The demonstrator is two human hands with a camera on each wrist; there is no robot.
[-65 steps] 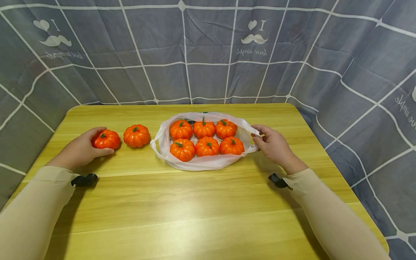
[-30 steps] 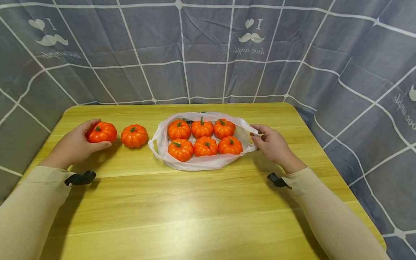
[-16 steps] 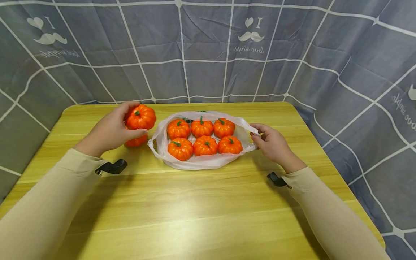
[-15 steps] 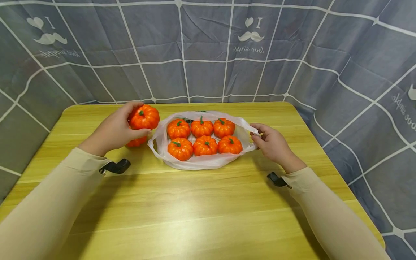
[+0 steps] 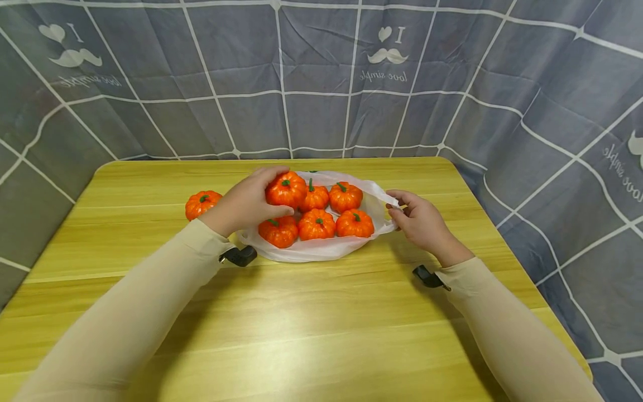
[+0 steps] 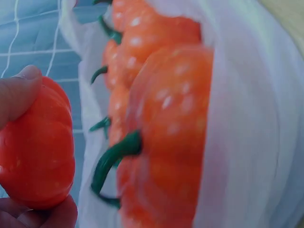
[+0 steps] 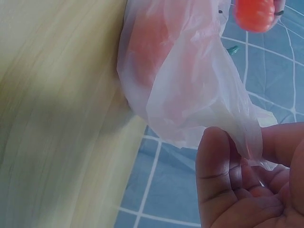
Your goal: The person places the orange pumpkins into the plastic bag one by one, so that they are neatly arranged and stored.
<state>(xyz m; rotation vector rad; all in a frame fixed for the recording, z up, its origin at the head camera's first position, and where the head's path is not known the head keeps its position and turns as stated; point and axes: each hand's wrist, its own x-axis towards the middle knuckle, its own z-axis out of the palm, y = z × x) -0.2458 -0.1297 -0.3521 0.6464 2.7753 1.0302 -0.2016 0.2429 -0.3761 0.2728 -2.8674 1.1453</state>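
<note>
My left hand point(image 5: 253, 200) holds a small orange pumpkin point(image 5: 286, 190) with a green stem, above the left part of a white plastic bag point(image 5: 301, 255). In the left wrist view, thumb and fingers grip this pumpkin point(image 6: 40, 147) from opposite sides, apart from the ones in the bag. Several more pumpkins point(image 5: 317, 224) sit inside the bag in two rows; the held one covers the back left spot. At the bag's right end, my right hand point(image 5: 422, 226) pinches its handle point(image 7: 249, 137) between thumb and fingers. One loose pumpkin point(image 5: 202, 204) rests on the table, partly behind my left hand.
The wooden table point(image 5: 321, 329) extends toward me in front of the bag. A grey curtain point(image 5: 321, 67) with white grid lines hangs behind the table and along its sides. A black strap piece point(image 5: 240, 255) sticks out at my left cuff, and another point(image 5: 428, 277) at the right.
My left hand has lifted the pumpkin off the table at the far left and carried it right, past the loose pumpkin, to above the bag. My right hand keeps its place on the handle.
</note>
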